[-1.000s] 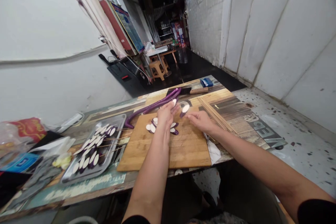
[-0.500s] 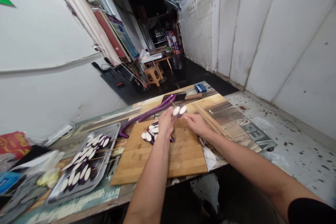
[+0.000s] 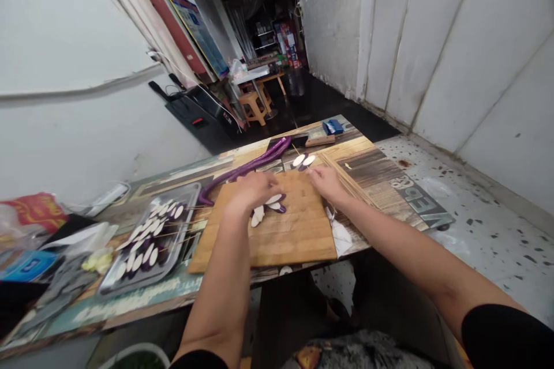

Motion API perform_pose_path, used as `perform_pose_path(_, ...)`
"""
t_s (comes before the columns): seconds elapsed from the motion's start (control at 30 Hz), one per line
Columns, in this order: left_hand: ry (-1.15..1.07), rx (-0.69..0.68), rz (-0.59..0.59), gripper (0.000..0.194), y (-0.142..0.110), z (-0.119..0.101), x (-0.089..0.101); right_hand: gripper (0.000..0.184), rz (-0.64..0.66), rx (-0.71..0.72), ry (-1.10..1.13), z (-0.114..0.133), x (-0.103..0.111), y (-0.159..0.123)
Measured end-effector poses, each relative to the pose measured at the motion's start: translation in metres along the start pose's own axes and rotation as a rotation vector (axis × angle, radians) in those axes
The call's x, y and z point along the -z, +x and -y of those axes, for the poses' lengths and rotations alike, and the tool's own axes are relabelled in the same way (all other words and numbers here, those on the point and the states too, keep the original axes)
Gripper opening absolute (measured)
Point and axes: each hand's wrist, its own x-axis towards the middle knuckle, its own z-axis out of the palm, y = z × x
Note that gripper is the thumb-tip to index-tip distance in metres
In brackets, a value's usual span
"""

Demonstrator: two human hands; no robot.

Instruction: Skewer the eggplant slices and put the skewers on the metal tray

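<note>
My right hand point(image 3: 325, 181) is closed on a thin wooden skewer point(image 3: 295, 149) at the right edge of the cutting board point(image 3: 298, 242). Two oval eggplant slices point(image 3: 299, 160) with white flesh and purple skin are threaded on it, beyond my fingers. Over the loose eggplant slices point(image 3: 273, 200) on the board, my left hand point(image 3: 258, 187) reaches with its fingers stretched to the right and bent slightly down. It hides part of the pile, and nothing shows in its fingers.
Left of the board, a metal tray point(image 3: 173, 262) carries several skewered slices. Whole long eggplants point(image 3: 255, 162) lie behind the board, near a wooden-handled knife point(image 3: 320, 141) and a blue box point(image 3: 333, 127). Bare skewers point(image 3: 350, 181) lie to the right.
My left hand has left the skewered slices and moved left and down over the loose pile. My right hand still holds the skewer. The view has tilted down somewhat.
</note>
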Motion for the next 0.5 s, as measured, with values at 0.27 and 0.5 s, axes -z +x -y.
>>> perform_pose_path(0.27,0.392,-0.059,0.111,0.01,-0.01,-0.006,-0.018,0.023,-0.004,0.008,0.029,-0.003,0.0,0.001)
perform_pose_path(0.5,0.269,-0.139,0.195,0.016,-0.002,0.004,-0.016,0.025,0.005,0.009,0.047,-0.004,0.0,0.0)
